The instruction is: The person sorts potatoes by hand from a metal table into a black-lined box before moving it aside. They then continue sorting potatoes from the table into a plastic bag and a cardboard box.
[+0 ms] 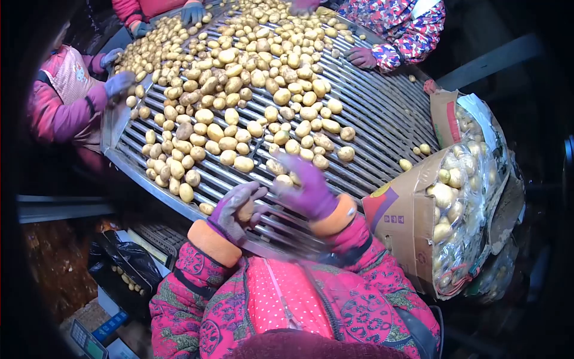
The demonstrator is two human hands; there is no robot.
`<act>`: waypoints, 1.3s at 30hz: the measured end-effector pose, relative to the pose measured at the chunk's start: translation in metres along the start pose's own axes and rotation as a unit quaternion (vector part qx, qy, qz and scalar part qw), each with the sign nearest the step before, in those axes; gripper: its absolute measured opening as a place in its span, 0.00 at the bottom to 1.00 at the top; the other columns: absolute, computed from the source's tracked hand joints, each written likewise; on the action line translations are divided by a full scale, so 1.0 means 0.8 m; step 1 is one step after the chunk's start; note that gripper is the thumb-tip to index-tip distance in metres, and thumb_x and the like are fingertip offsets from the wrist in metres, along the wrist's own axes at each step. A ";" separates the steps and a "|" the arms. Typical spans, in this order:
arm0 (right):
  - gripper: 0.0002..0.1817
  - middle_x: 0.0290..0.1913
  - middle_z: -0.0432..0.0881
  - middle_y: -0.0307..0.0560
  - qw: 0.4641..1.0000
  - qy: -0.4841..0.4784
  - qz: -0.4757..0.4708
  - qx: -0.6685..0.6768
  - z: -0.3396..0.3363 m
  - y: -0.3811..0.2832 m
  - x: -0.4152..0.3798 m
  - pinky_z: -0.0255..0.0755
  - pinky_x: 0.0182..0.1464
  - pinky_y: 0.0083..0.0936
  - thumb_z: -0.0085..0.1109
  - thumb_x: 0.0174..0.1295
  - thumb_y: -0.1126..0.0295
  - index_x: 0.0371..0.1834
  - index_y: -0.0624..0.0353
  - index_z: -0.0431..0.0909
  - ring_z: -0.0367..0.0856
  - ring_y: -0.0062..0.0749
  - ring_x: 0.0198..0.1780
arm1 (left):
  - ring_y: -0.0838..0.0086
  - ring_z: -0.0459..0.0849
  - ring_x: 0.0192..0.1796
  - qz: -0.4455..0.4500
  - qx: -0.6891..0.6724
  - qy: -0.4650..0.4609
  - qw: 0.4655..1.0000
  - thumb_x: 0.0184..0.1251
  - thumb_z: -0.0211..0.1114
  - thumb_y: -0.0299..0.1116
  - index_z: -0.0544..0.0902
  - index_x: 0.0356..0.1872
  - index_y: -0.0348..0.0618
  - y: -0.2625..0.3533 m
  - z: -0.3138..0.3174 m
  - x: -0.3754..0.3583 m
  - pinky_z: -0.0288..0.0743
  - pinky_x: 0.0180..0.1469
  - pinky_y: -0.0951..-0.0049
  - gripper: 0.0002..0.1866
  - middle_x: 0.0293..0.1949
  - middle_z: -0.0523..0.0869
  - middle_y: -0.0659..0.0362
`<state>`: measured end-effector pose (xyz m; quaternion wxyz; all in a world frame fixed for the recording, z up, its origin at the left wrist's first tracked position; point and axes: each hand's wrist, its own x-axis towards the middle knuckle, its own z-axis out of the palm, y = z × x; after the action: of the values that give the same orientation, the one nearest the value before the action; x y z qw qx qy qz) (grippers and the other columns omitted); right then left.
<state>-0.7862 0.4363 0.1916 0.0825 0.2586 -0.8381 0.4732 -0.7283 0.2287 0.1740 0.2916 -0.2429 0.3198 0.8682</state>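
Note:
My left hand [236, 212], in a purple and grey glove, is closed around a potato [246, 210] at the near edge of the sorting grate [382, 113]. Just to its right, my right hand [306, 186] wears a purple glove and is blurred by motion. Its fingers look apart, close to a few potatoes [277, 167] lying on the metal bars. I cannot make out whether its fingertips touch any of them. Many loose potatoes [227, 143] of mixed sizes cover the middle and far side of the grate.
At right stands a cardboard box [406, 209] with plastic-wrapped potatoes [454, 197]; another box [443, 116] is behind it. Co-workers' gloved hands [119, 84] [362, 58] rest around the far edges. Lower left are a black bag [122, 263] with potatoes and a scale display [88, 340].

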 end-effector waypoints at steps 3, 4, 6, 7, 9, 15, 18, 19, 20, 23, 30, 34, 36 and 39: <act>0.21 0.47 0.82 0.51 0.984 0.043 0.093 -0.147 -0.010 0.083 0.046 0.74 0.52 0.39 0.64 0.57 0.60 0.53 0.54 0.80 0.81 0.47 0.49 | 0.67 0.81 0.39 -0.003 -0.073 -0.053 0.996 0.69 0.60 0.46 0.72 0.62 0.48 0.009 -0.036 -0.002 0.77 0.35 0.73 0.24 0.57 0.79 0.55; 0.21 0.47 0.82 0.51 0.979 0.010 0.083 -0.185 -0.004 0.106 0.058 0.74 0.51 0.43 0.63 0.57 0.57 0.52 0.54 0.80 0.80 0.49 0.48 | 0.67 0.80 0.37 0.014 -0.072 -0.045 0.996 0.69 0.58 0.50 0.73 0.61 0.48 0.012 -0.034 -0.009 0.75 0.32 0.72 0.25 0.53 0.81 0.54; 0.19 0.48 0.82 0.50 0.933 -0.081 0.047 -0.347 0.023 0.136 0.069 0.74 0.49 0.42 0.62 0.56 0.58 0.51 0.50 0.80 0.80 0.49 0.48 | 0.67 0.80 0.34 0.044 -0.080 -0.017 0.996 0.71 0.54 0.54 0.75 0.59 0.48 0.016 -0.034 -0.016 0.71 0.29 0.72 0.25 0.50 0.83 0.53; 0.18 0.46 0.81 0.49 0.918 -0.122 0.068 -0.372 0.033 0.131 0.074 0.74 0.47 0.43 0.62 0.56 0.57 0.48 0.49 0.80 0.80 0.48 0.47 | 0.66 0.79 0.31 0.051 -0.096 0.005 0.994 0.72 0.49 0.58 0.76 0.56 0.48 0.019 -0.031 -0.020 0.69 0.27 0.72 0.26 0.51 0.83 0.52; 0.15 0.40 0.80 0.45 0.903 -0.155 0.067 -0.395 0.050 0.120 0.080 0.73 0.41 0.45 0.63 0.55 0.56 0.44 0.47 0.79 0.81 0.45 0.43 | 0.66 0.80 0.31 0.064 -0.134 -0.028 0.988 0.73 0.45 0.61 0.76 0.56 0.46 0.025 -0.039 -0.025 0.70 0.27 0.73 0.30 0.53 0.81 0.48; 0.24 0.46 0.81 0.46 0.901 -0.211 0.113 -0.362 0.051 0.121 0.056 0.74 0.48 0.43 0.65 0.55 0.55 0.54 0.47 0.78 0.81 0.45 0.48 | 0.60 0.82 0.34 0.073 -0.212 -0.096 0.970 0.68 0.42 0.69 0.71 0.61 0.46 0.027 -0.052 -0.046 0.75 0.29 0.69 0.38 0.58 0.78 0.46; 0.23 0.48 0.82 0.47 0.913 -0.200 0.154 -0.321 0.049 0.109 0.059 0.74 0.50 0.42 0.66 0.56 0.55 0.55 0.47 0.78 0.81 0.45 0.50 | 0.54 0.84 0.41 0.089 -0.213 -0.091 0.969 0.65 0.49 0.69 0.65 0.68 0.51 0.026 -0.059 -0.065 0.76 0.36 0.63 0.39 0.64 0.73 0.49; 0.23 0.49 0.83 0.48 0.920 -0.181 0.154 -0.311 0.052 0.114 0.056 0.74 0.52 0.42 0.66 0.55 0.56 0.55 0.48 0.79 0.81 0.45 0.51 | 0.49 0.82 0.52 0.122 -0.161 -0.146 0.968 0.66 0.53 0.64 0.62 0.70 0.51 0.024 -0.079 -0.066 0.78 0.45 0.56 0.39 0.67 0.69 0.47; 0.23 0.49 0.82 0.48 0.922 -0.170 0.152 -0.312 0.054 0.117 0.054 0.73 0.54 0.41 0.67 0.55 0.58 0.54 0.48 0.80 0.80 0.46 0.52 | 0.48 0.80 0.57 0.128 -0.206 -0.165 0.956 0.66 0.61 0.53 0.59 0.72 0.50 0.018 -0.089 -0.075 0.79 0.50 0.54 0.38 0.68 0.68 0.47; 0.24 0.48 0.83 0.46 0.937 -0.145 0.107 -0.298 0.053 0.131 0.045 0.73 0.53 0.41 0.67 0.54 0.54 0.55 0.47 0.79 0.80 0.45 0.51 | 0.51 0.81 0.56 0.207 -0.158 -0.080 0.962 0.58 0.69 0.32 0.59 0.73 0.51 0.014 -0.096 -0.116 0.80 0.52 0.59 0.41 0.68 0.69 0.47; 0.21 0.47 0.82 0.48 0.983 -0.039 0.176 0.029 0.063 0.152 0.014 0.74 0.54 0.29 0.70 0.53 0.70 0.51 0.62 0.79 0.81 0.35 0.49 | 0.64 0.84 0.46 0.248 0.039 0.166 0.954 0.52 0.75 0.34 0.66 0.65 0.45 -0.065 -0.267 -0.256 0.80 0.43 0.69 0.38 0.51 0.79 0.51; 0.21 0.44 0.83 0.47 0.990 -0.031 0.134 -0.016 0.061 0.083 0.000 0.75 0.47 0.29 0.71 0.52 0.69 0.50 0.60 0.80 0.81 0.33 0.44 | 0.67 0.83 0.50 0.221 0.504 0.241 0.800 0.49 0.74 0.36 0.66 0.67 0.43 -0.168 -0.428 -0.302 0.79 0.50 0.67 0.41 0.52 0.79 0.50; 0.21 0.45 0.82 0.48 0.998 -0.032 0.012 -0.060 0.071 0.065 -0.013 0.75 0.48 0.31 0.71 0.52 0.70 0.51 0.58 0.80 0.81 0.37 0.45 | 0.66 0.82 0.53 0.152 0.604 0.333 0.708 0.53 0.73 0.37 0.64 0.69 0.41 -0.162 -0.404 -0.290 0.76 0.56 0.65 0.41 0.55 0.78 0.48; 0.30 0.43 0.82 0.47 0.989 -0.093 -0.112 0.010 0.092 -0.053 -0.014 0.73 0.52 0.35 0.74 0.46 0.73 0.57 0.57 0.78 0.80 0.43 0.47 | 0.60 0.85 0.50 0.171 0.177 0.136 0.960 0.66 0.66 0.42 0.54 0.74 0.42 -0.075 -0.249 -0.229 0.81 0.51 0.63 0.41 0.62 0.74 0.42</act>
<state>-0.7473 0.3608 0.1796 0.0546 0.3945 -0.8031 0.4432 -0.5113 0.0633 0.1260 0.1308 -0.2448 0.5420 0.7933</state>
